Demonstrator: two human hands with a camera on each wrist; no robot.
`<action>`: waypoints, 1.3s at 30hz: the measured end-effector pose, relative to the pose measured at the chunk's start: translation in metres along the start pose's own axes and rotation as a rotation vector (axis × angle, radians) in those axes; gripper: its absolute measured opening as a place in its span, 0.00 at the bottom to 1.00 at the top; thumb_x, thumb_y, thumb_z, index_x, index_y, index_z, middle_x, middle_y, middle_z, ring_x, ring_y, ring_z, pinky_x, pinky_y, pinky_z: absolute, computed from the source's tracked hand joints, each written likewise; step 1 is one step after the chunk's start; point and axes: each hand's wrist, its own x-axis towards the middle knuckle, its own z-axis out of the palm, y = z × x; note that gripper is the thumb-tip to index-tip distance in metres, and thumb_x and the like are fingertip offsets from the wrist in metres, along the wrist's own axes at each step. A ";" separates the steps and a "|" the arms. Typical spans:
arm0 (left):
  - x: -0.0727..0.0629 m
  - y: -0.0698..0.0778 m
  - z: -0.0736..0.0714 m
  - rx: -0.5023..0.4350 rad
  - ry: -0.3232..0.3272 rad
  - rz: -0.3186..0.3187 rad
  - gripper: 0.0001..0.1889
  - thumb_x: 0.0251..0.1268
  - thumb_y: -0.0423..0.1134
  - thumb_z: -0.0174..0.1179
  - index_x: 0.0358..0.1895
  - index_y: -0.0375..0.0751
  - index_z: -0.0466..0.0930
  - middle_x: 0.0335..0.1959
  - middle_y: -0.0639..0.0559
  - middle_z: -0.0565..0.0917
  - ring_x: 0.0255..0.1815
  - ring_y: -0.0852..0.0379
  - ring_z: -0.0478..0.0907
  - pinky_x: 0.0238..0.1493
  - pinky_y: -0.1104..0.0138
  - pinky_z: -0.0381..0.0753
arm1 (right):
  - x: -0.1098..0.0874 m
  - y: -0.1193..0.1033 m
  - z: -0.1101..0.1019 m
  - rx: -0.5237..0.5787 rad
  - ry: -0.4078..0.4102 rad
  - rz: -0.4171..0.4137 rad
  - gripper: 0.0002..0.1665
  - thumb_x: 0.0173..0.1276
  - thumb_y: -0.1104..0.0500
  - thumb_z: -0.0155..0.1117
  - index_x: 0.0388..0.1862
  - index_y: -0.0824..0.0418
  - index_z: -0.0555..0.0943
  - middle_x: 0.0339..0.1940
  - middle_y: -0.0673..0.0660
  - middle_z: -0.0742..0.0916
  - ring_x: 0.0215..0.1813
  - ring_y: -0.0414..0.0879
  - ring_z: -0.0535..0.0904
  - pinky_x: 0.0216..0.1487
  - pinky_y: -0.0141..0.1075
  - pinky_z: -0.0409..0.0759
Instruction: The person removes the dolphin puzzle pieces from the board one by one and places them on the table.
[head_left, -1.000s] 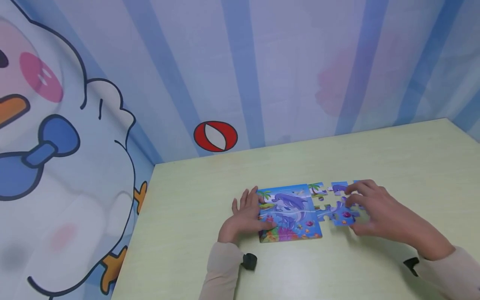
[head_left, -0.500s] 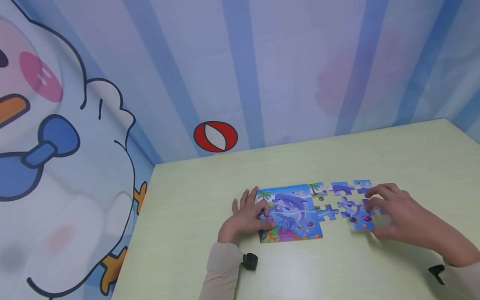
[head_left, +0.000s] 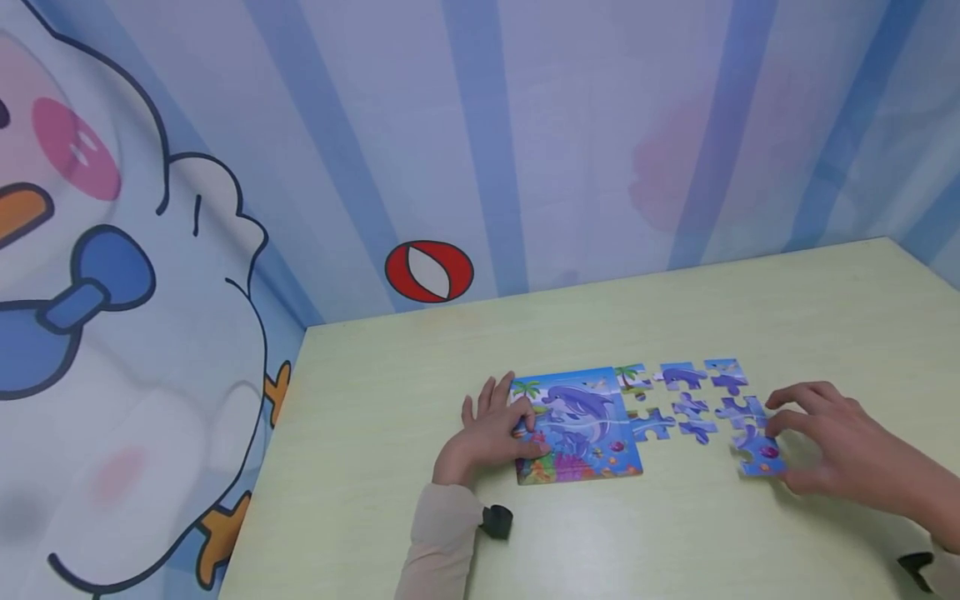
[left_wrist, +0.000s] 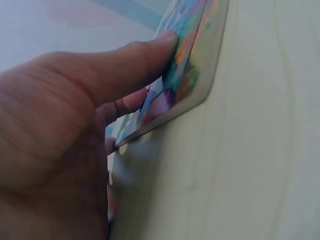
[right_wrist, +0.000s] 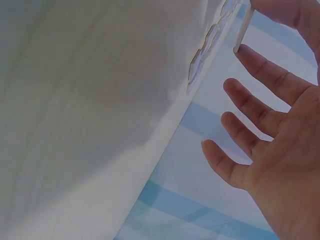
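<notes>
A puzzle board (head_left: pixel 579 425) with a dolphin picture lies flat on the table. My left hand (head_left: pixel 491 437) rests on its left side, thumb and forefinger on the picture, other fingers spread past the edge. In the left wrist view, the thumb (left_wrist: pixel 145 57) presses on the board's face near a corner. With thumb and forefinger, my right hand (head_left: pixel 832 442) pinches a blue puzzle piece (head_left: pixel 759 452) with a pink round shape on it, held above the table. Its thin edge shows between those fingertips in the right wrist view, the other fingers spread apart.
Several loose puzzle pieces (head_left: pixel 682 377) lie right of the board, between it and my right hand. One piece (head_left: pixel 654 423) is close against the board's right edge. Behind the pale table (head_left: pixel 405 383) hangs a striped cloth backdrop (head_left: pixel 585 150).
My right hand has moved right and slightly nearer with the puzzle piece, coming away from the loose pieces, which now show more fully. The left hand stays on the board.
</notes>
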 end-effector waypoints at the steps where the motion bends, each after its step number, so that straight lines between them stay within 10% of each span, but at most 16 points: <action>1: 0.000 0.000 0.000 0.000 0.001 0.000 0.16 0.64 0.49 0.70 0.37 0.51 0.70 0.83 0.41 0.42 0.82 0.37 0.31 0.72 0.34 0.27 | -0.001 0.001 0.001 0.001 0.006 0.002 0.20 0.40 0.55 0.82 0.34 0.52 0.84 0.54 0.64 0.79 0.58 0.66 0.65 0.52 0.66 0.64; 14: 0.003 -0.002 0.003 0.043 0.012 -0.035 0.46 0.61 0.52 0.70 0.78 0.44 0.55 0.83 0.44 0.44 0.82 0.40 0.33 0.73 0.37 0.29 | -0.007 0.012 0.006 -0.011 0.012 -0.016 0.23 0.38 0.56 0.85 0.34 0.52 0.83 0.52 0.64 0.79 0.56 0.68 0.67 0.49 0.67 0.66; 39: 0.001 0.002 0.002 0.040 0.011 -0.044 0.47 0.61 0.51 0.68 0.79 0.44 0.53 0.83 0.45 0.44 0.82 0.41 0.34 0.74 0.38 0.30 | 0.017 -0.014 0.002 0.007 -0.018 -0.038 0.20 0.49 0.54 0.82 0.40 0.55 0.84 0.56 0.66 0.79 0.60 0.69 0.66 0.50 0.68 0.67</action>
